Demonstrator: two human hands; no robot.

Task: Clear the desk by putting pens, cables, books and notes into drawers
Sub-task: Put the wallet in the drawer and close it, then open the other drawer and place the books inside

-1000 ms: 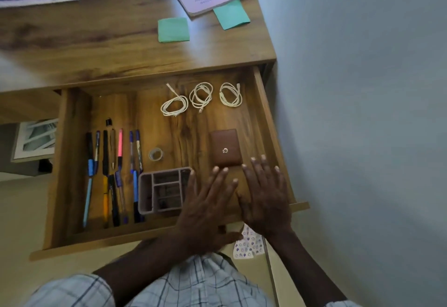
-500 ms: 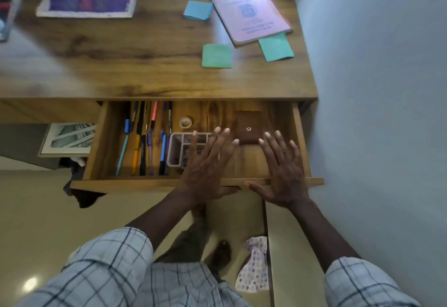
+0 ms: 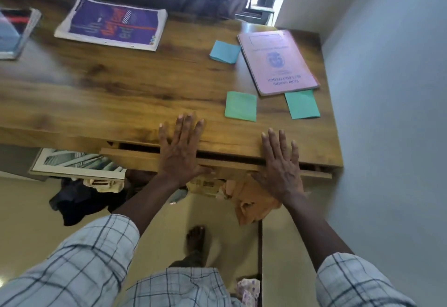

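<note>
Desk [image 3: 121, 94]: carries the items left to stow.

Drawer [image 3: 135, 159]: almost closed. Left hand [image 3: 180, 147] and right hand [image 3: 280, 164] press flat on its front; each grip is apart, fingers straight, holding nothing.

Purple book [image 3: 113, 24], far side: likely stiff and heavy; take by both long edges.

Pink notebook [image 3: 278, 62], right: thin, flexible; lift at the spine.

Green note [image 3: 240, 106], blue note [image 3: 225, 51], beside the notebook: light, flimsy; pinch one edge.

Both hands flat against the drawer front [image 3: 135, 159] at mid frame, left hand [image 3: 180, 147] and right hand [image 3: 280, 164], fingers straight over the desk [image 3: 121, 94] edge. Drawer's only open a crack. Pink book [image 3: 278, 61] upper right, purple book [image 3: 112, 24] upper left, three sticky notes [image 3: 240, 106] between them.
</note>
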